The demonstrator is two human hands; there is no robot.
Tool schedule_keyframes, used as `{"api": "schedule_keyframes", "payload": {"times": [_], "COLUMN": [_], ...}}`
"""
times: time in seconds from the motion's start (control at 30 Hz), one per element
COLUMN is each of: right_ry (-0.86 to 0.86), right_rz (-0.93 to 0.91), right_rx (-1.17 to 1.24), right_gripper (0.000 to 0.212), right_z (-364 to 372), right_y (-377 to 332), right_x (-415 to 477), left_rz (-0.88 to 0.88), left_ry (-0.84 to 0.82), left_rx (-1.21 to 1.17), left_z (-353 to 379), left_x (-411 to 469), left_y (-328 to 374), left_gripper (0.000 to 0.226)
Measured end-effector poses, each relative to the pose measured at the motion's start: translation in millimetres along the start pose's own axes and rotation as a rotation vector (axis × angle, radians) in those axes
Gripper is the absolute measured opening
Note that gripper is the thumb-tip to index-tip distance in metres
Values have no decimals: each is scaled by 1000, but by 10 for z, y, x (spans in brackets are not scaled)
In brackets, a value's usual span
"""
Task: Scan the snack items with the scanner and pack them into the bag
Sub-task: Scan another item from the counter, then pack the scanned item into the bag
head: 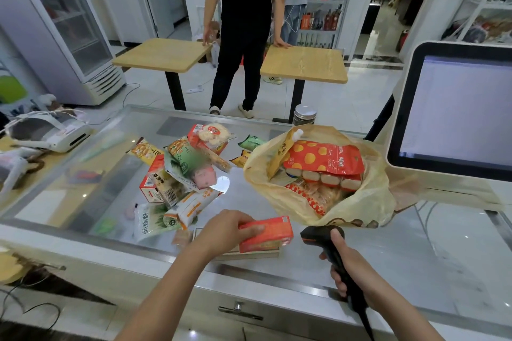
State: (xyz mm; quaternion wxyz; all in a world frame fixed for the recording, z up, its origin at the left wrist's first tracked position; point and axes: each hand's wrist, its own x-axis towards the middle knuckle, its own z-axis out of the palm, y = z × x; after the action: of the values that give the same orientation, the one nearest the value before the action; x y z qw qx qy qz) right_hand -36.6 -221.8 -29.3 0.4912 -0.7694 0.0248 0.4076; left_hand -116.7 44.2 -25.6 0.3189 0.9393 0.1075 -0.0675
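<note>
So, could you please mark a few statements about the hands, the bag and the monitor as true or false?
1. The left hand holds a red box. True.
2. The right hand is empty. False: it grips the scanner.
3. The bag already holds snacks. True.
4. The monitor stands left of the bag. False: it stands to the right of it.

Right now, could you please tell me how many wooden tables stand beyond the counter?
2. The left table and the right table flank a person in black, who touches both. Others may be hidden farther back.
</note>
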Motion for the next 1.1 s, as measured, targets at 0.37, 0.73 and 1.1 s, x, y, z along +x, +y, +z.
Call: {"api": "schedule_keyframes", "payload": {"times": [0.37, 0.73, 1.1], "right_ry": [11, 47, 20], "right_rz": [-5, 11, 57], "right_rx": [7, -1, 64], "right_gripper": [88, 88, 75], "right_z": [11, 67, 188], "right_y": [13, -55, -267], "right_x": [8, -55, -225], "left_rz": [-7, 47, 7], "left_ry": [108, 143, 231], "left_rx": [-242, 120, -159], "left_z": [158, 162, 17], "left_x": [-138, -83, 20], "left_y": [-48, -67, -258], "left_gripper": [44, 78, 48]}}
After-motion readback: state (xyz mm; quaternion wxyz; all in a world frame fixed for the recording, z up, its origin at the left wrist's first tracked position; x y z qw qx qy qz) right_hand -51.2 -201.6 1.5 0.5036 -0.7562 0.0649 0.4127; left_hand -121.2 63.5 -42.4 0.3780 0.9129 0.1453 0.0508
